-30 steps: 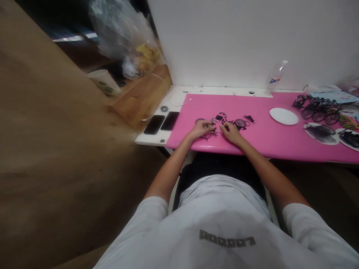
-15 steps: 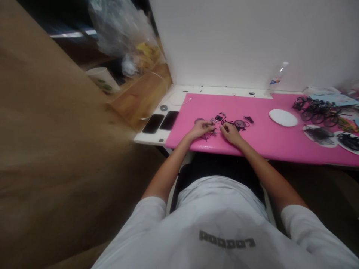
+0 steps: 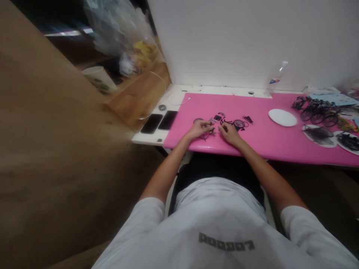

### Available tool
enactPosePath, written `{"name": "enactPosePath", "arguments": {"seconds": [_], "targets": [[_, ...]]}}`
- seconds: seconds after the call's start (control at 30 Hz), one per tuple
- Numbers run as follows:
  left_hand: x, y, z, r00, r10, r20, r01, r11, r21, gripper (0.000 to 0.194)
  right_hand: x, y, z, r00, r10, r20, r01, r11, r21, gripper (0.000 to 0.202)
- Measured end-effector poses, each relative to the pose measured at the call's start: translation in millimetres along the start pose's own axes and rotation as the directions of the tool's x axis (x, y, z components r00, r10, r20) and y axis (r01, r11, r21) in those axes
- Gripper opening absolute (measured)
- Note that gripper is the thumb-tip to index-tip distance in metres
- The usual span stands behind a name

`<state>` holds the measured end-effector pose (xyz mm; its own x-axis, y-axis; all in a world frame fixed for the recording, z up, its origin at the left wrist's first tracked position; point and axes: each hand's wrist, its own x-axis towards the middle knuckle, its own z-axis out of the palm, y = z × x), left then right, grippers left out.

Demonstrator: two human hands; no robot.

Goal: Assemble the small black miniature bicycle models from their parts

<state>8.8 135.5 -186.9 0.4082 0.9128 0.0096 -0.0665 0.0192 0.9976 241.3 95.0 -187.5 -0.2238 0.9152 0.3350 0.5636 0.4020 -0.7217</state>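
My left hand [image 3: 198, 128] is closed in a pinch over the pink mat, on a thin dark miniature bicycle frame [image 3: 206, 136] that juts out below its fingers. My right hand [image 3: 229, 133] is just to the right, a small gap away, thumb and fingertips pressed together; whatever is between them is too small to make out. Behind the hands lie a small black square piece [image 3: 217, 117] and several tiny dark parts. A small spoked wheel [image 3: 239, 124] rests beyond my right hand, with a dark piece [image 3: 248, 119] beside it. Another wheel [image 3: 198, 120] is partly hidden behind my left hand.
On the pink mat [image 3: 252, 144] stand a white plate [image 3: 282, 117] and, farther right, several miniature bicycles [image 3: 315, 110] and plates of black parts [image 3: 319, 135]. Two phones [image 3: 152, 123] lie at the left. A clear bottle [image 3: 277, 76] stands by the wall.
The view has shifted very slightly. Both hands keep nearly the same pinched poses and places; no part has visibly been moved or let go.
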Motion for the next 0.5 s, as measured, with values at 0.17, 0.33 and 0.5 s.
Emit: {"name": "enactPosePath", "arguments": {"seconds": [0.17, 0.33, 0.5], "targets": [[-2.2, 2.5, 0.2, 1.000, -0.002, 0.003, 0.003, 1.000, -0.013, 0.046, 0.1, 0.0, 0.4, 1.000, 0.010, -0.004, -0.010, 1.000, 0.004, 0.048], [-1.2, -1.8, -2.0, 1.000, 0.017, 0.022, -0.016, 0.999, -0.031, 0.048, 0.5, -0.9, -0.3, 1.000, 0.015, 0.006, -0.015, 1.000, 0.012, 0.048], [-0.6, -1.4, -0.4, 1.000, 0.008, 0.009, -0.008, 0.999, -0.038, 0.052, 0.5, -2.4, -1.6, 1.000, 0.013, 0.008, -0.013, 1.000, 0.001, 0.050]]}}
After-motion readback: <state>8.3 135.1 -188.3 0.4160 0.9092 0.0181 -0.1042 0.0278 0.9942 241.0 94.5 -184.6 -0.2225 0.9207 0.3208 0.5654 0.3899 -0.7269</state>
